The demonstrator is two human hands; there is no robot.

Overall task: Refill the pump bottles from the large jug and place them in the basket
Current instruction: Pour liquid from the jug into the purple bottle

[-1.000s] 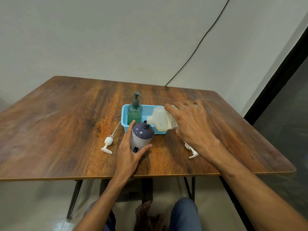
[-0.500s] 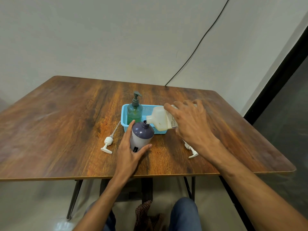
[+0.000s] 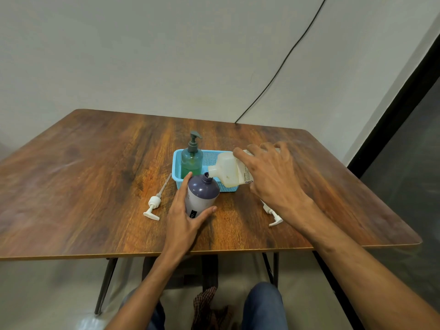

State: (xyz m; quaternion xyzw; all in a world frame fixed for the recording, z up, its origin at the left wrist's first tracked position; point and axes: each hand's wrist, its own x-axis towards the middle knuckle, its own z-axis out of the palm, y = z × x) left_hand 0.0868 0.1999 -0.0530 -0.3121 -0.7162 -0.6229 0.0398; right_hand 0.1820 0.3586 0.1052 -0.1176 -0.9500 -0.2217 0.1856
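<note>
On the brown wood-grain table (image 3: 95, 175), the left hand (image 3: 183, 222) grips a round-shouldered plastic bottle with a purple top and pale lower body (image 3: 202, 194), forefinger up its left side and thumb curled round its right. The bottle stands just in front of the basket, leaning slightly, its mouth uncapped. The right hand (image 3: 269, 172) holds the large translucent white plastic jug (image 3: 228, 171) from above, fingers wrapped over its body, with the jug tipped onto its side above the basket's right half. The jug's short neck points left and meets the purple bottle's open mouth; whether liquid is running cannot be made out. The light-blue perforated plastic basket (image 3: 176, 171) sits near the table's middle, and a translucent green pump bottle with a grey-green pump head (image 3: 192, 161) stands upright in its left end. A white pump head with its long dip tube (image 3: 153, 203) lies on the table left of the purple bottle, apart from it. A second white pump head (image 3: 273, 216) lies to the right, partly hidden under the right wrist. A black cable (image 3: 281, 65) runs down the pale wall behind.
</note>
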